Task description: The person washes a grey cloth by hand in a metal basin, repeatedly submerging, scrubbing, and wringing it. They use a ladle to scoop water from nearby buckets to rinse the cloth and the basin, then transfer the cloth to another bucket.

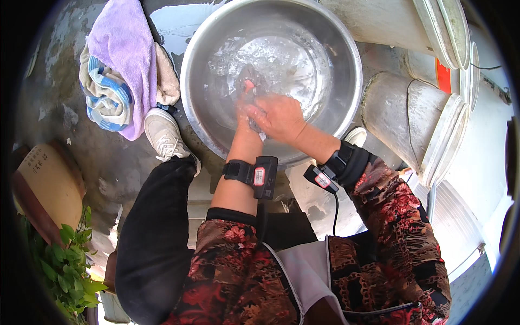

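Note:
A large round metal basin (337,93) with water in it stands on the floor before me. Both my hands are inside it, close together. My left hand (248,103) is low in the basin, wrapped in or pressed against a thin, wet, greyish cloth or film (252,77); its fingers are blurred and partly covered. My right hand (283,118) is curled over the left wrist and palm, its fingers closed on part of that wet material, which hangs out below. What exactly the material is, I cannot tell.
Left of the basin lie a purple towel (126,53), a blue-and-white towel (107,97) and a beige cloth (166,77). Dirty white buckets (410,118) lie or stand at the right. A yellowish pot (50,187) and a leafy plant (65,256) are at the lower left. My shoe (164,132) is beside the basin.

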Motion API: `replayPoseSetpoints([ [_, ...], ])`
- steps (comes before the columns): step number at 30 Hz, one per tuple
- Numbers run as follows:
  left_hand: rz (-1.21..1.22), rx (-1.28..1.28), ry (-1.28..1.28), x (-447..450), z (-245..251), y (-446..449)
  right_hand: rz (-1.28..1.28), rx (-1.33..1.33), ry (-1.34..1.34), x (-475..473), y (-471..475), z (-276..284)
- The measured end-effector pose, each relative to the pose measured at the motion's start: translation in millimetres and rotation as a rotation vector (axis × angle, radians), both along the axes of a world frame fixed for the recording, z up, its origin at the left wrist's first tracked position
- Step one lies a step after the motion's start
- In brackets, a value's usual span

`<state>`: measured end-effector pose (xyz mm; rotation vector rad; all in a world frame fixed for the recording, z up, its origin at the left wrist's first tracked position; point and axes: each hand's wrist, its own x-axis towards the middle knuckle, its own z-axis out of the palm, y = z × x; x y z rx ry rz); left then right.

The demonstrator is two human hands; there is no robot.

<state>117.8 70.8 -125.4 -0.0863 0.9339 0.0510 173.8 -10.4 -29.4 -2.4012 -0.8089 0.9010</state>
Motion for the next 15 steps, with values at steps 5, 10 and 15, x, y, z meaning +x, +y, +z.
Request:
replayPoseSetpoints([
  [5, -0.330, 0.506, 0.400, 23, 28, -14, -0.310, -0.248, -0.001, 51, -10, -66],
  [10, -0.333, 0.692, 0.537, 18, 30, 24, -0.359, -0.110, -0.174, 93, -66, -77],
  [15, -0.379, 0.511, 0.671, 6, 19, 19, -0.420, 0.248, -0.270, 93, -51, -88],
])
